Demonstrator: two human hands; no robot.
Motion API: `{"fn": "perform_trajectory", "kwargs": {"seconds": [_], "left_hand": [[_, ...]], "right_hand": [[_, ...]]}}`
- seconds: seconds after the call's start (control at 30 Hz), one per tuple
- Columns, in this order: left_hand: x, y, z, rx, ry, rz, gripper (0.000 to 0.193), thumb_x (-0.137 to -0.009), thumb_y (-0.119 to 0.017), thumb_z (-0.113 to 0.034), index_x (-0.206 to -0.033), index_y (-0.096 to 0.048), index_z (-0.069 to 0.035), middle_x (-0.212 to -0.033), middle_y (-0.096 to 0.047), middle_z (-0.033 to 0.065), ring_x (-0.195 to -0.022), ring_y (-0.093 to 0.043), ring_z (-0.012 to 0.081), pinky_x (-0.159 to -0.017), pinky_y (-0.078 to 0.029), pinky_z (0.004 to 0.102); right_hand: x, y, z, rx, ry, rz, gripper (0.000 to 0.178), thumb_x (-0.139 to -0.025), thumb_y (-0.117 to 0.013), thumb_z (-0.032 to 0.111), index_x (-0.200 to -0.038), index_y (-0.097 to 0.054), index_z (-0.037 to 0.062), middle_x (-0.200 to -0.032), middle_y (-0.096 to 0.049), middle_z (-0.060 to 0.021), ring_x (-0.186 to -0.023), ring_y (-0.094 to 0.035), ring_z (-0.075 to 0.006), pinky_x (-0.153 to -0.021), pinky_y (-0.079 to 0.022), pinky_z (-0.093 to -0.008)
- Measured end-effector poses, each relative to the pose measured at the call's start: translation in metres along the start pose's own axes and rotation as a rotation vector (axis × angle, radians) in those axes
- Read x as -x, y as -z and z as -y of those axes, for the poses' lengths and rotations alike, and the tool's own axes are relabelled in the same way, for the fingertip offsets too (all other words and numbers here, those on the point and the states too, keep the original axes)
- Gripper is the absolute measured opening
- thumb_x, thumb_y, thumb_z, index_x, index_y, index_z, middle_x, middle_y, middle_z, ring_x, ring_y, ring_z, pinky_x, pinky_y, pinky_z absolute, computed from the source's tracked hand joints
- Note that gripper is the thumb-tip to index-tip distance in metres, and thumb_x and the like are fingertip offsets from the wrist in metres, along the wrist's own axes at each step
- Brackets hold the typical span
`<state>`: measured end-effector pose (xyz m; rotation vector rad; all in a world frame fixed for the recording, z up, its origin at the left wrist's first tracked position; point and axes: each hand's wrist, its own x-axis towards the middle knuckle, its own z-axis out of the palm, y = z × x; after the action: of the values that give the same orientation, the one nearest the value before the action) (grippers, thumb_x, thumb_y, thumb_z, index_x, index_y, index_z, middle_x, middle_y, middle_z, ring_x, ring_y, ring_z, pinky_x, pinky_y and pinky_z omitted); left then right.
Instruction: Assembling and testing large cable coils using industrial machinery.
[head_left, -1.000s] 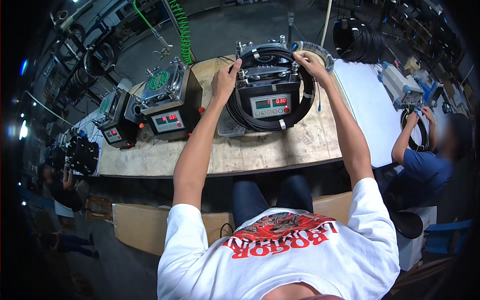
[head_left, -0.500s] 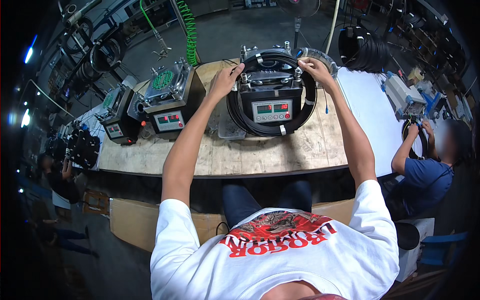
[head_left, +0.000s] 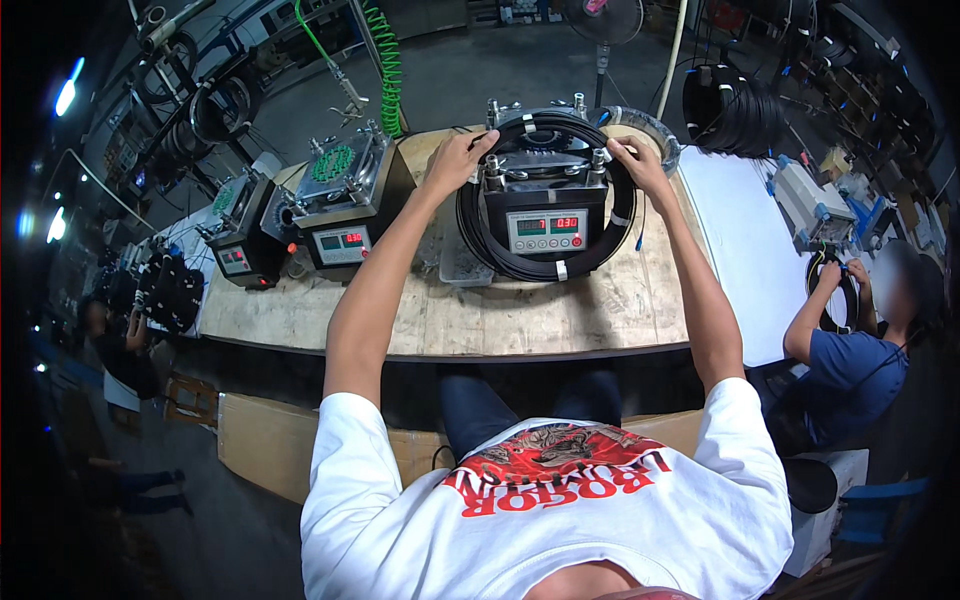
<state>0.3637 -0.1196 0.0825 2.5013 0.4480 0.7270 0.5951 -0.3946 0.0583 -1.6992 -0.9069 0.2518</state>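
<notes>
Both of my hands grip a coil of black cable point(head_left: 551, 270), bound with several white ties. My left hand point(head_left: 460, 160) is closed on its upper left side and my right hand point(head_left: 638, 160) on its upper right. The coil stands upright in front of a black and steel machine point(head_left: 545, 190), whose display panel point(head_left: 547, 232) with red digits shows through the ring. A short cable end with a blue tip point(head_left: 639, 241) hangs below my right hand. The parts of my fingers behind the coil are hidden.
Two similar machines with green round tops point(head_left: 335, 165) stand to the left on the wooden table point(head_left: 400, 325). A clear plastic tray point(head_left: 465, 268) lies beside the coil. A green spiral hose point(head_left: 384, 75) hangs behind. At the right, a co-worker point(head_left: 850, 355) handles another coil near a grey device point(head_left: 815, 205).
The coil and both hands have shifted slightly within the picture, and the whole scene has moved a little down with the view. My grip on the coil stays.
</notes>
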Motion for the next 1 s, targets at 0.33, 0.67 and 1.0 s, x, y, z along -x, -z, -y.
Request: {"fn": "perform_trajectory", "kwargs": {"seconds": [0.33, 0.67, 1.0], "left_hand": [[0.074, 0.026, 0.003, 0.087, 0.031, -0.107, 0.039, -0.107, -0.044, -0.033, -0.108, -0.062, 0.002, -0.086, -0.066, 0.0144, -0.074, -0.066, 0.0259, -0.069, -0.053, 0.0376], [0.12, -0.052, -0.087, 0.927, 0.259, 0.395, 0.042, -0.106, -0.048, -0.038, -0.119, -0.066, -0.003, -0.103, -0.067, 0.0065, -0.091, -0.065, 0.0138, -0.08, -0.054, 0.0268], [0.092, 0.037, -0.019, 0.517, 0.264, -0.046, 0.03, -0.106, -0.048, -0.028, -0.11, -0.063, -0.003, -0.083, -0.067, 0.0037, -0.057, -0.06, 0.0083, -0.052, -0.048, 0.0215]], "right_hand": [[0.038, 0.086, 0.02, -0.225, -0.185, 0.235, 0.031, -0.101, -0.058, 0.03, -0.097, -0.067, 0.0, -0.076, -0.063, -0.0021, -0.062, -0.059, -0.0113, -0.059, -0.049, -0.0285], [0.114, -0.059, 0.056, -0.54, -0.161, 0.393, 0.033, -0.108, -0.045, 0.032, -0.105, -0.061, 0.0032, -0.103, -0.064, -0.0046, -0.097, -0.063, -0.0137, -0.086, -0.052, -0.0295], [0.077, 0.027, 0.047, -0.138, -0.106, -0.054, 0.033, -0.107, -0.045, 0.03, -0.106, -0.064, 0.0035, -0.067, -0.048, 0.0011, -0.056, -0.051, -0.0078, -0.048, -0.046, -0.0233]]}}
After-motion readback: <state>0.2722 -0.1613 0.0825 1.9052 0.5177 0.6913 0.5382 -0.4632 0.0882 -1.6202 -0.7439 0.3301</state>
